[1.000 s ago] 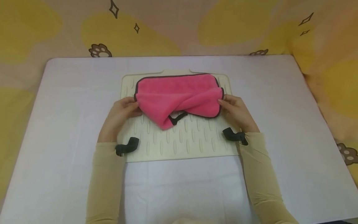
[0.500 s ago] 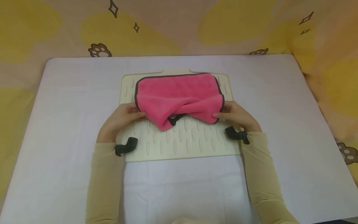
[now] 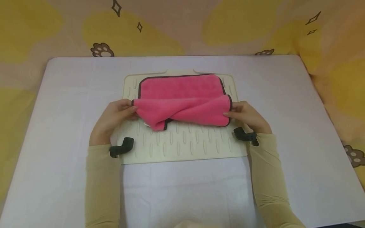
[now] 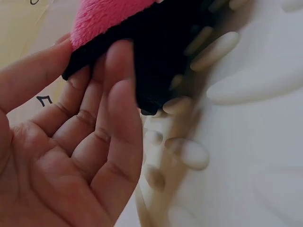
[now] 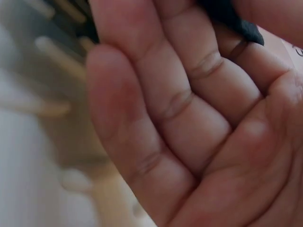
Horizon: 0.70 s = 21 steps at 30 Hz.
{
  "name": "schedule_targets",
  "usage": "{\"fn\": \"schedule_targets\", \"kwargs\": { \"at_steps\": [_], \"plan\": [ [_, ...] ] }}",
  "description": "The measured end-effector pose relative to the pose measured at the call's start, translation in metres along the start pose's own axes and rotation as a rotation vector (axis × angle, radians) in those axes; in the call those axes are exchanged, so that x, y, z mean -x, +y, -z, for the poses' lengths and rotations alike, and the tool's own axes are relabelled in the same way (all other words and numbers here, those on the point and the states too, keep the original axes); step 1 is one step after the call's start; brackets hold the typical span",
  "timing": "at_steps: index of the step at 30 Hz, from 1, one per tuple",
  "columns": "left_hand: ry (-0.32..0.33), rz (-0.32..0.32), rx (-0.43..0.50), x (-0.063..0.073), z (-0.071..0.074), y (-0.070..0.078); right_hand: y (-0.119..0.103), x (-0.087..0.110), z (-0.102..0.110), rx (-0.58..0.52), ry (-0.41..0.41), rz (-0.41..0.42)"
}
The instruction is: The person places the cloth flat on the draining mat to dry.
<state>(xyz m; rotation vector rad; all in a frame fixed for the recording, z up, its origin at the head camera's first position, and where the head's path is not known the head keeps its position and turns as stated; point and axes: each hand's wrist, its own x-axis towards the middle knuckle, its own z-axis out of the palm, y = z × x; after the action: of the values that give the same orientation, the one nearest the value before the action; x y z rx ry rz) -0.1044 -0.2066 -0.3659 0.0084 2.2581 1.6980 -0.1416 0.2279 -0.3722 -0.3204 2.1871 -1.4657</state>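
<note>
A pink plush towel [image 3: 182, 87] with dark edging lies over the cream ribbed mat [image 3: 182, 145], its near part folded up and twisted across the middle. My left hand [image 3: 112, 117] pinches the towel's left edge between thumb and fingers. In the left wrist view the left hand [image 4: 80, 132] has the dark-edged corner between thumb and fingers, and the towel's underside is dark. At the opposite edge my right hand [image 3: 246, 115] pinches the towel, thumb on top. The right wrist view shows the right hand [image 5: 189, 109] filling most of the frame, with little of the towel visible.
The mat rests on a white-covered table [image 3: 299, 133]. Behind and beside it hangs a yellow patterned cloth [image 3: 182, 28]. Dark wrist-worn devices [image 3: 122, 147] sit at the cuffs of both tan sleeves [image 3: 102, 186].
My left hand has moved outward to the left, pulling the towel's near edge straighter. My right hand has shifted slightly right and nearer. The hanging corner of the towel has moved left.
</note>
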Motion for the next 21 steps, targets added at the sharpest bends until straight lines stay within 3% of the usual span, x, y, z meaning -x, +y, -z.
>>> {"fn": "schedule_targets", "kwargs": {
  "at_steps": [6,8,11,14,18,21],
  "plan": [
    [-0.001,-0.031,0.009,-0.001,0.000,-0.001,0.001,0.008,0.012,-0.012,0.003,-0.029],
    [-0.057,-0.019,-0.041,-0.001,0.000,-0.002,0.002,0.009,0.014,-0.024,-0.025,-0.035],
    [-0.231,-0.002,-0.151,0.000,-0.001,-0.005,0.003,0.008,0.015,-0.048,-0.080,-0.057],
    [-0.368,-0.031,-0.236,-0.001,-0.005,-0.006,0.004,0.008,0.015,-0.069,-0.120,-0.081],
    [-0.403,-0.094,-0.240,-0.005,-0.015,-0.006,0.003,0.008,0.014,-0.080,-0.137,-0.100],
    [-0.403,-0.095,-0.234,-0.006,-0.019,-0.006,0.002,0.008,0.013,-0.084,-0.144,-0.113]
  ]
}}
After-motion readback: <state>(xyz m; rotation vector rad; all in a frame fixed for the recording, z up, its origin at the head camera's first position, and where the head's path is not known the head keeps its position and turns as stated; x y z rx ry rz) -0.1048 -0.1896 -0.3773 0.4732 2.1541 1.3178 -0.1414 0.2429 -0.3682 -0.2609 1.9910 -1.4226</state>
